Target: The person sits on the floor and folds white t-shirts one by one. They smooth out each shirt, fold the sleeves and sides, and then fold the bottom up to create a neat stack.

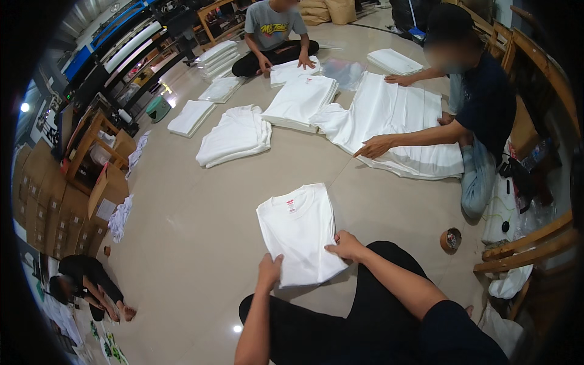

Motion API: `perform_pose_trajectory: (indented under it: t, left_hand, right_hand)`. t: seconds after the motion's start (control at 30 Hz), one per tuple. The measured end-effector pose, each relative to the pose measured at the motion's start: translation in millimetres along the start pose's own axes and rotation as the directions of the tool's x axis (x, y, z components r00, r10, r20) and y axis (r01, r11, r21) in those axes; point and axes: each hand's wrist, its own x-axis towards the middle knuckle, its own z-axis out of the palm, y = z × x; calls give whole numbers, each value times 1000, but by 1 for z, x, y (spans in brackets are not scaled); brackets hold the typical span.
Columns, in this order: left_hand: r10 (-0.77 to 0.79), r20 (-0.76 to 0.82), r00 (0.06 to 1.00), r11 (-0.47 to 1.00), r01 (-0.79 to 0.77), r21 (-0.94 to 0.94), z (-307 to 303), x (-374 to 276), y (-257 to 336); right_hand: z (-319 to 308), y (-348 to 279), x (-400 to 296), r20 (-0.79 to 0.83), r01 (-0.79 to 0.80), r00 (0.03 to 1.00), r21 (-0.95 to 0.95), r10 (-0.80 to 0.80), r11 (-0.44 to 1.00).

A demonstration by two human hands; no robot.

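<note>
A folded white T-shirt [303, 232] lies before my crossed legs, its round collar and printed neck label facing away from me. My left hand [271, 271] grips its lower left edge, thumb on top and fingers hidden beneath. On the opposite side my right hand [346, 246] pinches the right edge the same way. The edge nearest me looks slightly raised off the floor, with a shadow under it. Whether more than one shirt is in this bundle I cannot tell.
Ahead are a loosely folded pile of shirts [237, 134] and a neat stack [301, 102]. At right a co-worker's hand [376, 146] rests on a spread shirt [392, 118]. Another person sits beyond, hands on a folded shirt [292, 73]. A round ashtray [451, 240] stands right of my knee.
</note>
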Motion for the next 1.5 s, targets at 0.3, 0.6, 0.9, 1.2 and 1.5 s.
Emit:
perform_pose_trajectory:
  t: [0.3, 0.6, 0.9, 1.2, 1.5]
  left_hand:
    - [-75, 526, 847, 892, 293, -344, -192, 63, 97]
    - [236, 364, 901, 574, 172, -800, -270, 275, 232]
    - [379, 185, 907, 674, -133, -727, -342, 437, 396]
    - [70, 6, 998, 476, -29, -879, -181, 443, 179]
    - [-162, 184, 970, 454, 238, -859, 9, 152, 33]
  right_hand:
    - [-88, -130, -29, 256, -129, 961, 752, -106, 647]
    - [-227, -280, 140, 77, 48, 972, 862, -224, 504]
    - [-350, -404, 218, -227, 448, 880, 687, -417, 572]
    - [-176, -192, 332, 331, -187, 943, 459, 28, 868]
    - [-6, -171, 323, 37, 320, 947, -51, -318, 946]
